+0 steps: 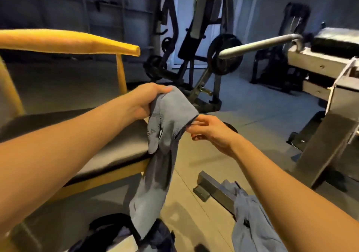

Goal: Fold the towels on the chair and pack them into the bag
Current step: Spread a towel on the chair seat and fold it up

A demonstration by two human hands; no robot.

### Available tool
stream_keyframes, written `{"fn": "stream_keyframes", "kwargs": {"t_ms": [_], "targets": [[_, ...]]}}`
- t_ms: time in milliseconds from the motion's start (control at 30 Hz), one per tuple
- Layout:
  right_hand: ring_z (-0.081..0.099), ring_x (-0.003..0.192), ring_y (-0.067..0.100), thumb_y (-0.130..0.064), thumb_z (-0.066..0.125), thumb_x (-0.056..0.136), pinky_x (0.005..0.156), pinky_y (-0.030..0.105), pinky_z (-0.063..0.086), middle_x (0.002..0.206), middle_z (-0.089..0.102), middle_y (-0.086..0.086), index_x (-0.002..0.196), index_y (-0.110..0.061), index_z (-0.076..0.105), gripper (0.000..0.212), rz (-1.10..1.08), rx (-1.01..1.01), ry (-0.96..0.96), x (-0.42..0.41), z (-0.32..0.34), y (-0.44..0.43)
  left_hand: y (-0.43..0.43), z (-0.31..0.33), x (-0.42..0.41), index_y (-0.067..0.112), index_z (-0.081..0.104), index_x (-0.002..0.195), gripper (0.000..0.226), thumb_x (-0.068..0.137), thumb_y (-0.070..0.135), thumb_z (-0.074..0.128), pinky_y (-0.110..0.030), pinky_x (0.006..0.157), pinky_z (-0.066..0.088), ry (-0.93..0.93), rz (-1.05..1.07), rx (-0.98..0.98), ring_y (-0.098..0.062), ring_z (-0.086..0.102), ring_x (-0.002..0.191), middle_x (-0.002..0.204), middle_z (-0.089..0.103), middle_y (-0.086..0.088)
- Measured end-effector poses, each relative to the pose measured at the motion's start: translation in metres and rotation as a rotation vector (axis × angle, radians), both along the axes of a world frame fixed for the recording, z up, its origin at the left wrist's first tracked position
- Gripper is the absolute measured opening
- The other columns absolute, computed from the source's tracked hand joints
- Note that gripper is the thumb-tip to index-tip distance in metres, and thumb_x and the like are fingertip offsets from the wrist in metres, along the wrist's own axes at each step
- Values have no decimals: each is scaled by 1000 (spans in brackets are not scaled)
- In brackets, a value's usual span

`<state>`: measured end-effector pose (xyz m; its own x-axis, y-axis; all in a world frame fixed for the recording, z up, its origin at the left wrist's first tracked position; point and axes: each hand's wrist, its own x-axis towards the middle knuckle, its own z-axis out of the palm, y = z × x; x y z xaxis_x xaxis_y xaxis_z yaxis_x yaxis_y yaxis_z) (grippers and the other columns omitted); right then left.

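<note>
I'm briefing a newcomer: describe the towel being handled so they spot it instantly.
Find the yellow-framed chair on the left. Off its seat's right corner, the left hand grips a grey-blue towel hanging long towards the dark bag. The other grey-blue cloth, lower right, lies crumpled and unheld.

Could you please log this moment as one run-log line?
left hand: grips towel top | right hand: at towel edge, grip unclear | towel: hangs loose beside chair
</note>
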<state>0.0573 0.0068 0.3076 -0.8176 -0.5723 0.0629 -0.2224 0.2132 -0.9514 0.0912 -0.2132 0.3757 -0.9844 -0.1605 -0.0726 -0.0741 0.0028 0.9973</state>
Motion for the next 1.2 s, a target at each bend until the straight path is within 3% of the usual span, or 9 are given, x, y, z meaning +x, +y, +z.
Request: {"fn": "stream_keyframes", "kwargs": {"t_ms": [133, 267, 533, 600, 700, 800, 900, 1033, 1200], "targets": [[61, 90, 23, -5, 64, 89, 83, 38, 50, 94, 72, 12, 91, -9, 78, 14, -1, -38, 130, 10, 32, -56, -54, 26, 33, 15, 76, 115, 24, 96, 25, 64, -35, 75, 54, 34, 73, -17, -24, 72, 89, 100, 78, -8], [68, 106, 35, -18, 65, 95, 100, 45, 53, 104, 73, 16, 98, 5, 70, 23, 102, -46, 170, 22, 78, -100, -103, 45, 71, 16, 76, 113, 25, 100, 24, 57, -35, 75, 55, 71, 156, -38, -25, 72, 88, 103, 78, -10], [68, 88, 24, -13, 55, 102, 87, 40, 59, 98, 70, 13, 101, -4, 65, 13, 282, -192, 87, 19, 139, -176, -167, 50, 85, 22, 77, 113, 29, 102, 20, 50, -36, 76, 58, 48, 222, 44, -24, 75, 89, 105, 78, -8], [71, 82, 23, -13, 53, 101, 77, 36, 61, 99, 71, 15, 118, 0, 60, 22, 236, -213, 6, 9, 145, -203, -180, 42, 75, 18, 76, 109, 19, 98, 25, 62, -38, 79, 57, 46, 313, -174, -26, 71, 98, 105, 77, -7], [72, 91, 30, -20, 53, 101, 88, 47, 61, 107, 70, 25, 122, -6, 59, 26, 128, -144, -80, -5, 147, -244, -198, 29, 68, 18, 68, 108, 23, 95, 37, 69, -32, 77, 50, 88, 494, -637, -18, 64, 97, 101, 68, 0], [65, 95, 32, -23, 51, 100, 82, 45, 59, 105, 64, 18, 108, -3, 59, 23, 89, -66, -120, -18, 145, -278, -197, 25, 75, 14, 68, 99, 27, 96, 42, 65, -29, 74, 51, 309, 502, -500, -14, 64, 81, 87, 68, -2], [56, 89, 28, -21, 55, 97, 69, 36, 50, 109, 55, 14, 113, -5, 56, 22, 119, -77, -151, -29, 143, -305, -189, 20, 76, 18, 69, 102, 28, 92, 44, 70, -26, 74, 56, 244, 328, -561, -13, 69, 84, 92, 71, 0], [59, 92, 22, -27, 61, 99, 100, 47, 51, 110, 62, 9, 130, -4, 58, 39, 73, -16, -63, -32, 151, -328, -202, 17, 71, 18, 75, 92, 6, 93, 24, 74, -23, 73, 60, 212, 403, -614, -20, 71, 91, 91, 73, -2], [67, 101, 32, -35, 57, 102, 91, 40, 55, 105, 70, 19, 122, -5, 57, 37, 48, 66, 44, -28, 192, -351, -223, 15, 68, 19, 64, 109, 30, 88, 35, 78, -24, 69, 51, 122, 435, -631, -17, 67, 91, 99, 69, 0]]}}
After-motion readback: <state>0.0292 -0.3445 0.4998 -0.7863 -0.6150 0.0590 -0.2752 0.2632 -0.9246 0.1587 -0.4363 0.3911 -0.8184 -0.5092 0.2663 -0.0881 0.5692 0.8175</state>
